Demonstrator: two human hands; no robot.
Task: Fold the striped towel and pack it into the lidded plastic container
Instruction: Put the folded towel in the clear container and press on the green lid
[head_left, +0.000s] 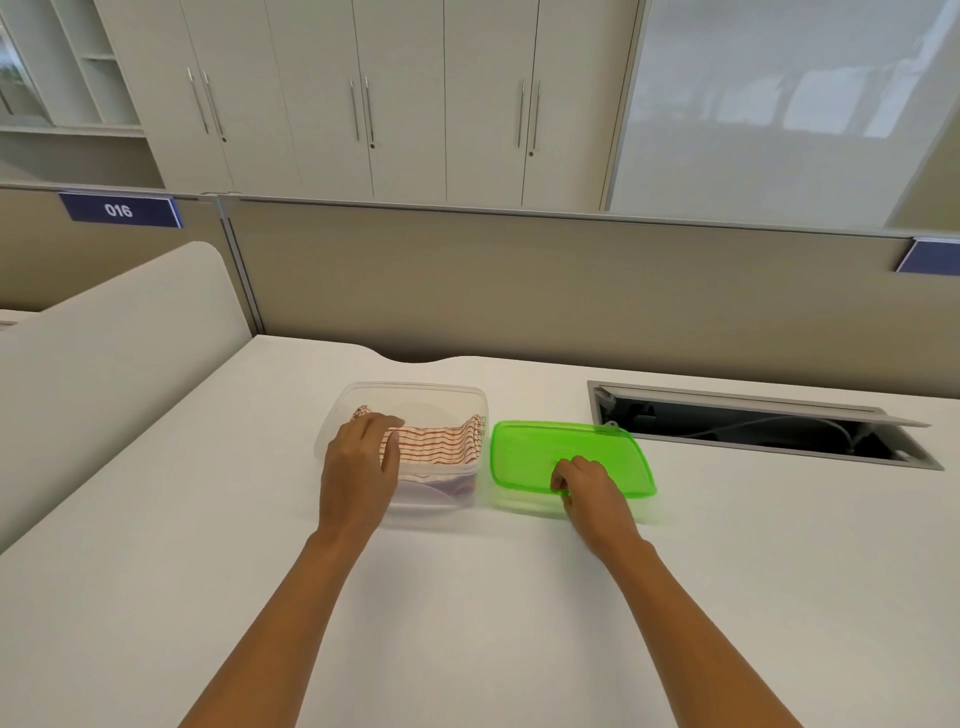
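Observation:
The folded striped towel (436, 442), white with red-orange stripes, lies inside the clear plastic container (415, 391) on the white desk. My left hand (361, 467) rests flat over the container's left side with its fingers spread on the towel. To the right of the container lies the green lid (530, 452), flat on the desk. My right hand (584, 480) pinches the lid's near edge with curled fingers.
A white desk (208, 571) carries everything. An open cable hatch (753, 426) is set into the desk at the back right. A beige partition (519, 280) closes off the far edge, and a white curved divider (104, 364) stands on the left.

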